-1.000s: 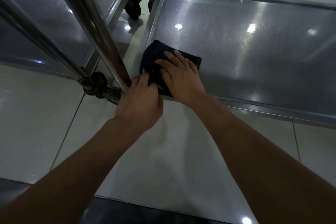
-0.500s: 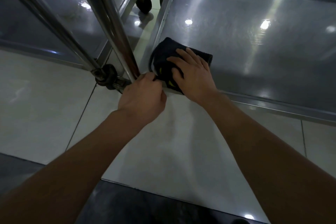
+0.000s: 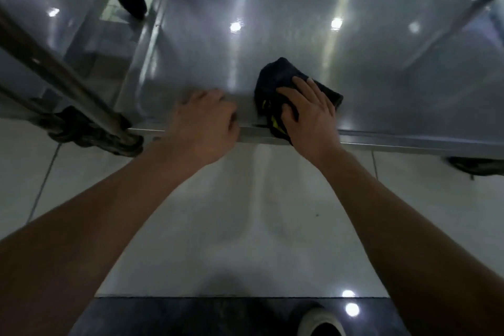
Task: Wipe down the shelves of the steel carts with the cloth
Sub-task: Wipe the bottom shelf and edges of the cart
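A low steel cart shelf fills the upper middle of the view. A dark cloth with yellow marks lies on the shelf near its front rim. My right hand presses flat on the cloth, fingers spread over it. My left hand rests on the shelf's front rim just left of the cloth, fingers curled over the edge. The cloth's near corner hangs over the rim.
A second steel cart stands to the left, its slanted posts and a caster wheel close to my left arm. Another caster shows at the right. Pale floor tiles lie below, with my shoe at the bottom.
My right hand slid the cloth to the right along the shelf's front edge, away from the corner. My left hand let go of the corner post area and moved right onto the rim.
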